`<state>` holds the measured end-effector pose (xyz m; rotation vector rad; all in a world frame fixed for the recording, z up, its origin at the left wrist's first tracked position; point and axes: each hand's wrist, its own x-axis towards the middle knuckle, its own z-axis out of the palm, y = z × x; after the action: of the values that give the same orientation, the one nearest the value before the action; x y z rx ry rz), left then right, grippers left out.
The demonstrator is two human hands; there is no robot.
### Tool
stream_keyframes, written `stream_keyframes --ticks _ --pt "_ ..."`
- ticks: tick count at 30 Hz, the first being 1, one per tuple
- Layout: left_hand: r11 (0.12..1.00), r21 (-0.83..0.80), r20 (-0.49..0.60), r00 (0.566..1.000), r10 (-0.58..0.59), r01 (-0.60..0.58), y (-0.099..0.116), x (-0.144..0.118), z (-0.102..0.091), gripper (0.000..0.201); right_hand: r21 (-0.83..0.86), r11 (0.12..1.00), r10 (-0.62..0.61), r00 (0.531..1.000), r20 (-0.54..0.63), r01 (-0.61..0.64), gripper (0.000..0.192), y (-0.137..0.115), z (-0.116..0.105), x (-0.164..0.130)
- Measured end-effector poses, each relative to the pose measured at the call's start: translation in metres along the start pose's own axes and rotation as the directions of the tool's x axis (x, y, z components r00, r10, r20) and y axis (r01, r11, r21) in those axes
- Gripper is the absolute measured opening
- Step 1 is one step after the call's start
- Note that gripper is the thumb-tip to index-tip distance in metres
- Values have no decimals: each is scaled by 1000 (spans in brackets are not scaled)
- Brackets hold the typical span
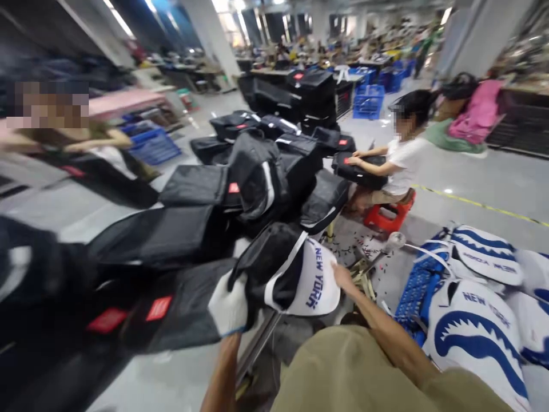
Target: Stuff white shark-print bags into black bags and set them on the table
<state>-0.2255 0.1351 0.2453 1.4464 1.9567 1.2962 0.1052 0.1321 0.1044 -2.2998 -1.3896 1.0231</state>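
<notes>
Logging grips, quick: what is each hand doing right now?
Left hand: gloved, closed on the black and white bag.
Right hand: bare, touching the bag; grip cannot be told.

Black bags [240,189] piled left and far blocked passage, blue-and-white bags [476,326] crowded the near right, and only littered floor [369,252] between them, toward the seated person [403,163], lay open.

We note a heap of black bags [257,171] with red labels mid-floor. A seated person [403,160] on a red stool [388,216] works on a black bag. Blue crates [369,102] stand behind. White bags with blue shark print [476,337] lie at right, over a blue crate [416,292].
</notes>
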Motion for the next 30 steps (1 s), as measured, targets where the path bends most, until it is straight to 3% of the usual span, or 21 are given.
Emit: stream_keyframes --ticks 2,3,4,5,6,7,9,10,11,13,15,17,18,20,22,23,26,28,30 --pt "996 -73 13 999 -42 43 0 -4 -3 51 -53 997 -49 999 -17 48 45 1 -8 0" --pt "992 -116 41 998 -45 49 4 -4 -1 51 -76 991 -116 991 -65 111 49 -1 -14 -1" --pt "988 -150 74 997 -35 46 9 -5 3 50 -102 974 -218 966 -140 205 60 -5 -22 -4" --pt "983 -179 105 994 -23 41 16 -6 6 49 -140 936 -347 910 -226 322 70 -11 -32 -9" --pt "979 -200 143 990 -7 36 24 -8 9 48 -195 873 -488 819 -302 447 78 -19 -42 -14" --pt "976 -218 185 983 15 26 32 -10 11 47 -264 782 -623 699 -351 564 82 -28 -53 -21" --pt "972 -235 274 959 72 -5 50 -12 13 47 -392 571 -818 462 -342 721 86 -45 -78 -36" --pt "971 -238 325 941 99 -20 58 -11 13 46 -438 471 -880 372 -294 766 86 -51 -90 -43" --pt "970 -241 381 916 126 -33 67 -8 15 44 -467 383 -922 304 -238 797 85 -54 -102 -51" --pt "963 -262 514 837 189 -57 84 0 22 39 -489 278 -960 230 -157 827 73 -51 -123 -65" --pt "953 -288 649 713 264 -91 101 6 40 35 -496 265 -963 205 -172 827 52 -34 -138 -80" --pt "945 -295 749 579 322 -144 115 2 67 34 -503 327 -938 209 -276 800 39 -7 -147 -96" --pt "942 -291 776 535 334 -167 121 -5 82 35 -507 378 -913 222 -341 774 38 9 -150 -105" --pt "936 -291 785 509 353 -200 129 -32 113 38 -517 509 -842 272 -466 689 48 42 -154 -122" --pt "905 -328 733 532 424 -270 132 -68 142 47 -528 644 -753 333 -568 554 60 75 -156 -138" --pt "871 -359 693 530 489 -335 131 -87 155 61 -532 701 -705 355 -614 475 63 91 -157 -144" --pt "691 -422 580 411 703 -587 126 -133 195 106 -517 809 -588 377 -715 281 64 133 -163 -149" --pt "594 -420 557 322 766 -687 126 -143 225 100 -492 844 -536 383 -752 215 62 157 -170 -142" --pt "545 -446 583 231 779 -710 131 -137 260 89 -454 871 -490 415 -767 190 56 176 -181 -126"
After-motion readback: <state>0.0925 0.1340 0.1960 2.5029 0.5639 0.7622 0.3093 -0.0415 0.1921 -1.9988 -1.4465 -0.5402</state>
